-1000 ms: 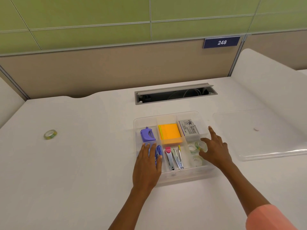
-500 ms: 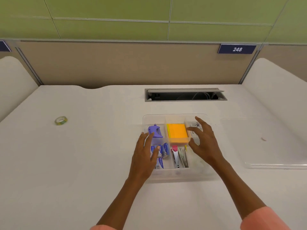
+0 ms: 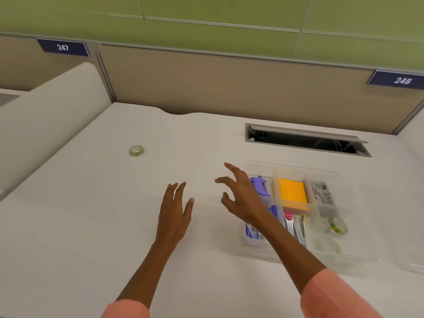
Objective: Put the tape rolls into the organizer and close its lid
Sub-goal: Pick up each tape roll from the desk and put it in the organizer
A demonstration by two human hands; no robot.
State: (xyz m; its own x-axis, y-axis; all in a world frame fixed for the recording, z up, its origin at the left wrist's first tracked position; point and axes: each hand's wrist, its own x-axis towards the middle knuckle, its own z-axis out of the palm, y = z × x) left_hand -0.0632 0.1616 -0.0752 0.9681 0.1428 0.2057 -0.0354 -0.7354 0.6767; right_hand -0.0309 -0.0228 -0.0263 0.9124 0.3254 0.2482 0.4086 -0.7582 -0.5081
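A clear plastic organizer (image 3: 358, 255) stands open on the white desk at the right. Its front right compartment holds two tape rolls (image 3: 337, 226), blurred by motion. One more tape roll (image 3: 136, 150), clear with green print, lies alone on the desk far to the left. My right hand (image 3: 241, 196) hovers over the organizer's left edge with fingers spread, holding nothing. My left hand (image 3: 175, 210) is left of the organizer above the bare desk, fingers apart and empty. The clear lid (image 3: 413, 267) barely shows at the right edge.
The organizer also holds an orange sticky-note pad (image 3: 292, 193), a purple tool (image 3: 260, 185), blue items, staplers and a labelled box (image 3: 321, 193). An open cable slot (image 3: 305, 141) lies behind it. A beige partition stands at the back, a white divider (image 3: 57, 115) at the left.
Both hands have left the organizer and moved leftward. My view has swung left, so the organizer now sits at the right and the lone tape roll nearer the centre.
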